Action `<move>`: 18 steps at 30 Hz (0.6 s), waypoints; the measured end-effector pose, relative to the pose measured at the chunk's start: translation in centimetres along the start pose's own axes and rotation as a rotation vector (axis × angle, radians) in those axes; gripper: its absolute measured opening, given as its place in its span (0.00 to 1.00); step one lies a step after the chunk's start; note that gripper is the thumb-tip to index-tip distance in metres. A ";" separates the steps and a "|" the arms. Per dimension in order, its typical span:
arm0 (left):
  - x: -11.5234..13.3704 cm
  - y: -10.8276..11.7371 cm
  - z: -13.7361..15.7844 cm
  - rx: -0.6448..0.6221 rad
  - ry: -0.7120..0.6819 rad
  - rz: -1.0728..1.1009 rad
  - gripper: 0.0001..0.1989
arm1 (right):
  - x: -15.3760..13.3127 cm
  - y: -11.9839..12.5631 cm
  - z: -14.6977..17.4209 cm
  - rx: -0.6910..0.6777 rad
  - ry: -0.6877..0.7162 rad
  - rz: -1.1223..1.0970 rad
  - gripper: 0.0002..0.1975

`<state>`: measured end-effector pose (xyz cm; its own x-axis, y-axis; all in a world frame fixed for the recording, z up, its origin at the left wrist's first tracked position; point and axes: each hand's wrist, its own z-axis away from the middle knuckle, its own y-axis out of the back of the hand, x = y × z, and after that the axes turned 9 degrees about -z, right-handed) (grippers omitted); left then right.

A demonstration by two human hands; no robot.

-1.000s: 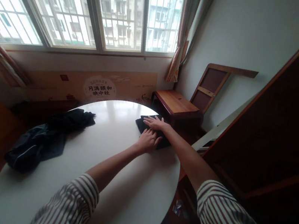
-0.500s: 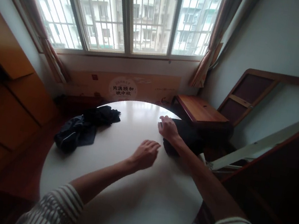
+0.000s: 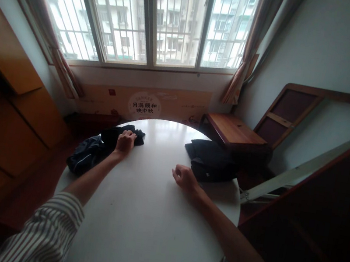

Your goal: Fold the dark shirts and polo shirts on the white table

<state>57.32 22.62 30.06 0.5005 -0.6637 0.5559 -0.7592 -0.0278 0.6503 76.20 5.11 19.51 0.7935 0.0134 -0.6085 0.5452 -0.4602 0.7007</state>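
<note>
My left hand (image 3: 126, 142) rests at the far left of the white round table, its fingers curled into a crumpled black garment (image 3: 140, 136). Beside it lies a bunched navy garment (image 3: 83, 154) with a thin white line, partly behind my left wrist. My right hand (image 3: 184, 178) hovers over or rests on the table with fingers curled in and nothing visible in them. Just beyond it, on the right side, a black garment (image 3: 213, 160) lies in a flat folded stack. The kinds of garments cannot be made out.
The white round table (image 3: 145, 232) stands below a barred window. A low wooden stand (image 3: 235, 128) is behind it at right, near a leaning wooden frame (image 3: 289, 111). Orange-brown cabinets (image 3: 37, 122) stand at left, and a printed box panel (image 3: 172, 104) sits under the window.
My left hand has moved from the table's middle to the black garment at left. My right hand has come off the folded black garment, back toward the table's middle.
</note>
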 end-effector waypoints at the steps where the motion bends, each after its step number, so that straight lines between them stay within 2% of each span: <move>1: 0.0 -0.2 0.3 -0.022 -0.029 0.011 0.15 | 0.2 0.0 0.0 0.030 0.005 -0.036 0.10; 2: 0.0 -0.4 0.7 -0.066 -0.086 0.034 0.13 | 0.3 0.0 0.0 0.075 0.016 -0.088 0.09; 3: 0.0 -0.7 1.4 -0.127 -0.161 0.072 0.12 | 0.3 0.1 0.1 0.127 0.034 -0.149 0.12; 5: 0.1 -1.0 3.2 -0.241 -0.299 0.195 0.13 | 0.3 0.2 0.2 0.209 0.089 -0.269 0.26; 7: 0.2 -1.3 5.0 -0.290 -0.337 0.347 0.16 | 0.2 0.4 0.3 0.186 0.135 -0.350 0.32; 9: 0.2 -1.4 6.3 -0.264 -0.254 0.462 0.17 | 0.0 0.5 0.4 0.100 0.129 -0.407 0.26; 11: -0.3 -1.5 6.8 -0.198 -0.137 0.518 0.17 | -0.4 0.5 0.5 0.036 0.060 -0.455 0.20; 15: -1.7 -1.4 6.5 0.061 0.038 0.441 0.19 | -1.4 0.1 0.5 0.044 -0.102 -0.598 0.19; 16: -2.0 -1.4 6.4 0.066 0.052 0.439 0.20 | -1.7 0.0 0.6 0.061 -0.136 -0.672 0.20; 18: -2.2 -1.5 6.7 -0.078 0.057 0.506 0.23 | -2.0 -0.2 0.9 0.072 -0.218 -0.874 0.23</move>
<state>54.55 19.08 24.37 0.1017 -0.5380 0.8368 -0.8797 0.3441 0.3282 74.24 4.43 20.23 0.0316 0.2193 -0.9751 0.9056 -0.4191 -0.0649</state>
